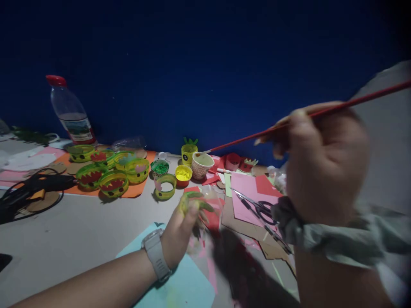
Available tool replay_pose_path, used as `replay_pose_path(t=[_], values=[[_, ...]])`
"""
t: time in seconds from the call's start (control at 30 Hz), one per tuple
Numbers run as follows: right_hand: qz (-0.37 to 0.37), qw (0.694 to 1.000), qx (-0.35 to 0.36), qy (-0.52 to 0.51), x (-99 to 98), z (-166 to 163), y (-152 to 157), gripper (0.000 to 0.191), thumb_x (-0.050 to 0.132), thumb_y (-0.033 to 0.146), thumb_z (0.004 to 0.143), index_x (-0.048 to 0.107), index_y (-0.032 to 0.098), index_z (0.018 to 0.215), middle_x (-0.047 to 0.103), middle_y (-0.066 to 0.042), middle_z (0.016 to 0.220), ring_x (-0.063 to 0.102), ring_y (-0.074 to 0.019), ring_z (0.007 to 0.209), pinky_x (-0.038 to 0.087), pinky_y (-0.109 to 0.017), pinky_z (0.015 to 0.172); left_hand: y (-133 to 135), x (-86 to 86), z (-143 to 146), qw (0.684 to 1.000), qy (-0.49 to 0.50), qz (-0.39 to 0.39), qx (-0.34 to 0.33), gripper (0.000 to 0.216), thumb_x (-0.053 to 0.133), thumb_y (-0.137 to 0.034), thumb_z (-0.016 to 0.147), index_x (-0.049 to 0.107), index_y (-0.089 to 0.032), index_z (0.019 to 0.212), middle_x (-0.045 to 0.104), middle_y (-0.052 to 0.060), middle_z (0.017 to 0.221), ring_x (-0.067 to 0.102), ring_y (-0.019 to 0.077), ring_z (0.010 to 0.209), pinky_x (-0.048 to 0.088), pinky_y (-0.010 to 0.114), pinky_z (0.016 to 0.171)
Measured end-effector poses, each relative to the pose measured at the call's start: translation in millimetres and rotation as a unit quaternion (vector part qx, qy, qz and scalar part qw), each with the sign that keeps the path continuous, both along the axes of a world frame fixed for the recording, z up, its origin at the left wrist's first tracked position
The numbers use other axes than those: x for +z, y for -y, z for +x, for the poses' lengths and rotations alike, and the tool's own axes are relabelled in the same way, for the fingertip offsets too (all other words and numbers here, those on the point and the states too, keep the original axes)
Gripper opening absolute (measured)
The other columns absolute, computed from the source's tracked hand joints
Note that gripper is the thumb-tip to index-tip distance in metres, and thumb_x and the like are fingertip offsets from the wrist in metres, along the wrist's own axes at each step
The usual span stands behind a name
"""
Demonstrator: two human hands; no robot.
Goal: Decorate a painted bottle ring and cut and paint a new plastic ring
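My right hand [324, 158], partly blurred, pinches a long red paintbrush [247, 137]. The brush slants down to the left, its bristle end at the mouth of a textured cup [201, 167]. Low over the table, my left hand [184, 222] has green paint on its fingers, which are spread and slightly bent with nothing clearly held. Thin clear plastic [215, 197] lies beside those fingers. Close by stand a pot of yellow paint [183, 173], a pot of green paint [159, 167] and a yellow-green ring [165, 188]. Behind the cup is a yellow tube with a leafy green top [189, 153].
Several painted rings [114, 185] sit on orange paper [138, 190] at left. A bottle with a red cap [72, 111] and black cable [38, 184] are farther left. Scissors [257, 207] lie on pink paper [245, 192] at right. Light blue paper [180, 282] is in front.
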State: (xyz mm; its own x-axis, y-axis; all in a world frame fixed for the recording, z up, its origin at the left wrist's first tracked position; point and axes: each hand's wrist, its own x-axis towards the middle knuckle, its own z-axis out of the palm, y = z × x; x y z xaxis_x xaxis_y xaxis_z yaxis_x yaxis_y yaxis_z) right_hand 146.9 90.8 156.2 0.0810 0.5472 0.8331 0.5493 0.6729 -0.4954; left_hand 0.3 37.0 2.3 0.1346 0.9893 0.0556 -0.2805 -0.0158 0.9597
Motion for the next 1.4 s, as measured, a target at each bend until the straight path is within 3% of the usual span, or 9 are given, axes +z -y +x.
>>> replay_pose_path(t=[0.1,0.2,0.43,0.67,0.83,1.03,1.2,1.4], values=[[0.046,0.998,-0.001,-0.052,13.6,6,17,0.023,0.041,0.021,0.094,0.052,0.024,0.074,0.051,0.004,0.062,0.049,-0.0077,0.053,0.033,-0.032,0.053,-4,1.4,3,0.997,0.013,-0.070,0.012,0.068,0.041,-0.074,0.081,0.052,-0.013,0.110,0.061,0.006,0.079,0.057,0.0141,0.061,0.048,0.028,0.056],[0.032,0.999,0.014,-0.036,15.5,7,22,0.025,0.038,0.020,0.095,0.049,0.022,0.073,0.051,0.003,0.064,0.046,-0.0066,0.052,0.031,-0.030,0.052,-4,4.6,4,0.995,0.019,-0.095,-0.002,0.073,0.044,-0.075,0.079,0.047,-0.014,0.120,0.061,0.006,0.083,0.059,0.0149,0.066,0.049,0.029,0.058],[-0.022,0.999,0.037,0.028,10.1,16,6,0.019,0.040,0.023,0.096,0.042,0.021,0.077,0.051,0.002,0.066,0.048,-0.0083,0.054,0.038,-0.026,0.054,-1,9.1,5,0.996,0.032,-0.078,-0.017,0.081,0.044,-0.076,0.077,0.040,-0.012,0.126,0.062,0.008,0.086,0.061,0.0184,0.073,0.052,0.032,0.063],[-0.033,0.995,0.093,-0.018,13.8,19,7,0.020,0.037,0.020,0.096,0.042,0.021,0.077,0.053,0.003,0.068,0.046,-0.0058,0.052,0.034,-0.022,0.050,2,8.6,6,0.998,0.014,-0.041,-0.041,0.071,0.039,-0.072,0.083,0.048,-0.012,0.120,0.061,0.010,0.087,0.061,0.0194,0.073,0.052,0.034,0.063],[-0.022,0.999,0.024,0.026,14.1,20,8,0.018,0.040,0.024,0.095,0.042,0.021,0.078,0.053,0.002,0.070,0.048,-0.0071,0.055,0.038,-0.025,0.056,5,7.3,5,0.999,0.010,-0.028,-0.046,0.070,0.039,-0.071,0.084,0.049,-0.013,0.120,0.062,0.010,0.088,0.063,0.0209,0.077,0.053,0.035,0.067],[-0.028,0.998,0.059,0.014,19.9,17,18,0.020,0.036,0.025,0.096,0.042,0.022,0.077,0.050,0.002,0.070,0.051,-0.0074,0.058,0.039,-0.022,0.054,4,5.9,5,0.998,0.002,-0.041,-0.053,0.068,0.039,-0.074,0.082,0.051,-0.014,0.113,0.062,0.008,0.084,0.060,0.0170,0.067,0.051,0.030,0.058],[-0.033,0.997,-0.015,0.069,19.5,17,22,0.019,0.037,0.029,0.097,0.044,0.022,0.081,0.053,0.001,0.075,0.058,-0.0114,0.065,0.045,-0.026,0.061,3,4.0,3,0.999,0.004,-0.023,-0.048,0.062,0.038,-0.069,0.086,0.050,-0.014,0.114,0.062,0.008,0.085,0.061,0.0175,0.071,0.053,0.033,0.067],[-0.047,0.996,0.025,0.073,21.7,12,27,0.019,0.036,0.027,0.097,0.044,0.022,0.081,0.051,0.001,0.074,0.057,-0.0102,0.064,0.045,-0.025,0.063,3,1.1,3,0.998,0.009,-0.020,-0.060,0.066,0.036,-0.067,0.088,0.049,-0.013,0.121,0.061,0.009,0.088,0.060,0.0178,0.073,0.052,0.032,0.064]])
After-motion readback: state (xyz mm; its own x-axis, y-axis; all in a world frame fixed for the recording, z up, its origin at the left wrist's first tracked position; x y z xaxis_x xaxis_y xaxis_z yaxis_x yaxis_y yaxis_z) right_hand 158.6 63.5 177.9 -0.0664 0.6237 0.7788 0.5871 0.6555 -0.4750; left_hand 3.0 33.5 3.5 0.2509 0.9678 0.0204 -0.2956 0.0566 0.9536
